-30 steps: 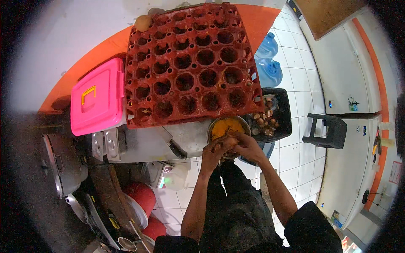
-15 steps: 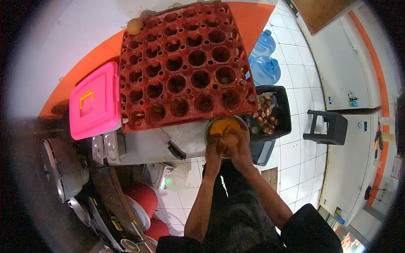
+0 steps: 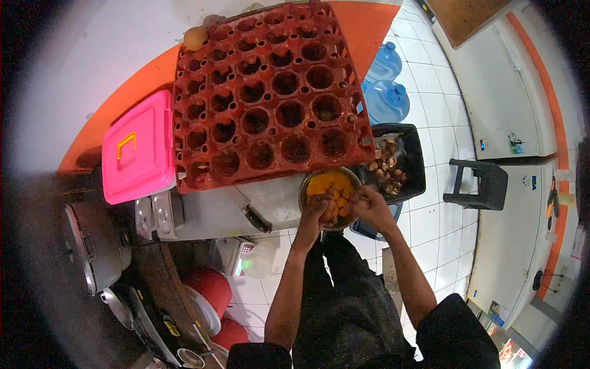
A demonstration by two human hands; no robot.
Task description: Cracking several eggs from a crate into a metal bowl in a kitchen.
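A round metal bowl (image 3: 303,192) holds several orange-yellow egg yolks (image 3: 322,181) at the front edge of the counter. Over its left side my left hand (image 3: 314,211) is closed, and a brown egg (image 3: 330,211) shows at its fingers, partly hidden. My right hand (image 3: 373,209) is at the bowl's right rim, near the shell bin, its fingers bunched round what looks like an eggshell (image 3: 362,198), blurred. Behind the bowl, a large red plastic egg tray (image 3: 270,98) has hollow cups, with one brown egg (image 3: 195,39) at its far left corner.
A black bin (image 3: 415,163) with broken eggshells (image 3: 387,169) stands right of the bowl. A knife (image 3: 255,218) lies on the metal counter (image 3: 209,215). Left are a pink lidded box (image 3: 138,147) and metal containers (image 3: 161,215). Blue water bottles (image 3: 387,101) and a black stool (image 3: 479,184) stand on the floor.
My hands were together over the bowl and are now apart. The right hand has moved right toward the shell bin; the left stays over the bowl. More yolks show between them.
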